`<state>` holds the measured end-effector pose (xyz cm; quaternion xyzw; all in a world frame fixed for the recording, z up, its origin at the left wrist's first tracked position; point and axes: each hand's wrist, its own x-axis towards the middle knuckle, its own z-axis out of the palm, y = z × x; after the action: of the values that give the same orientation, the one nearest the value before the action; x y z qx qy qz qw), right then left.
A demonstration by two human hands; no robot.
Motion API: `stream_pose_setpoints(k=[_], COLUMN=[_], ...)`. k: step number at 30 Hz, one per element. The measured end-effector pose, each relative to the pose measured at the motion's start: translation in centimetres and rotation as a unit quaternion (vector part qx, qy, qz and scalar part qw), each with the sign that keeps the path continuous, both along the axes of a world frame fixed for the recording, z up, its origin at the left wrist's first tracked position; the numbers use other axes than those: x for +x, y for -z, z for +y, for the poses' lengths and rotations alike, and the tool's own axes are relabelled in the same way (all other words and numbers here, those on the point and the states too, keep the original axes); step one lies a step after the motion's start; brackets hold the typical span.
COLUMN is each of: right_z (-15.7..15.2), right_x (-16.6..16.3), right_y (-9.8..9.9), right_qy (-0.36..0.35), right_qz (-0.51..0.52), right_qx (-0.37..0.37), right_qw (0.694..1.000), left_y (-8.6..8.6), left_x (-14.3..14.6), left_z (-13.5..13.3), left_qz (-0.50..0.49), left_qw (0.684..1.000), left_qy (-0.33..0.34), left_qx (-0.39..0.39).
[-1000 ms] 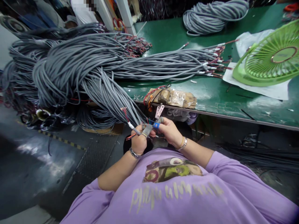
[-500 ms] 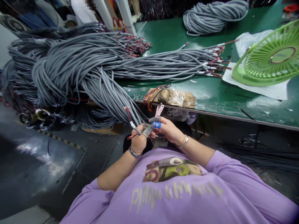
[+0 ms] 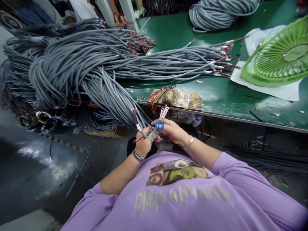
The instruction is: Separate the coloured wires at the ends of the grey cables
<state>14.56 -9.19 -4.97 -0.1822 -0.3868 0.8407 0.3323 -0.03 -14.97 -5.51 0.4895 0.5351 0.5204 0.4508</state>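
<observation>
- Clenched in a fist, the left hand (image 3: 143,144) holds the grey cable (image 3: 141,131) just behind its stripped end, with taped fingers wrapped over the sheath
- Right hand (image 3: 174,131) meets it from the other side, fingertips pinched narrow on the same cable end; one finger wears blue tape (image 3: 160,126)
- Thin coloured wires (image 3: 134,113) fan up and left out of the cable end, clear of both hands
- A small pink tool (image 3: 164,113) stands just above the right fingertips; I cannot tell whether it is held
- Both hands hang in front of the chest, just below and in front of the table edge (image 3: 216,113), with open air to the left and the purple shirt close beneath
- A taped brown block (image 3: 179,98) sits on that edge, right above the hands
- The held cable runs up into a big grey cable heap (image 3: 72,61) that spills over the table's left end
- On the green table (image 3: 216,93) lie a straight cable bundle (image 3: 168,62), a far coil (image 3: 221,12) and a green fan (image 3: 281,54) on white paper (image 3: 264,89)
- Dark floor (image 3: 48,157) lies open to the left
</observation>
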Motion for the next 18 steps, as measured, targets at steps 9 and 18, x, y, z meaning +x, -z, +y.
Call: stream_pose_setpoints(k=[9, 18], right_z=[0.0, -1.1], right_x=[-0.2, -0.7], right_y=[0.1, 0.3], right_qy=[0.018, 0.088], right_qz=[-0.011, -0.021], right_qx=[-0.029, -0.027], right_qw=[0.999, 0.996], left_y=[-0.6, -0.1], left_x=[0.4, 0.4], left_z=[0.0, -0.1], left_qz=[0.015, 0.026], left_qw=[1.000, 0.999], left_qy=[-0.012, -0.043], left_qx=[-0.016, -0.010])
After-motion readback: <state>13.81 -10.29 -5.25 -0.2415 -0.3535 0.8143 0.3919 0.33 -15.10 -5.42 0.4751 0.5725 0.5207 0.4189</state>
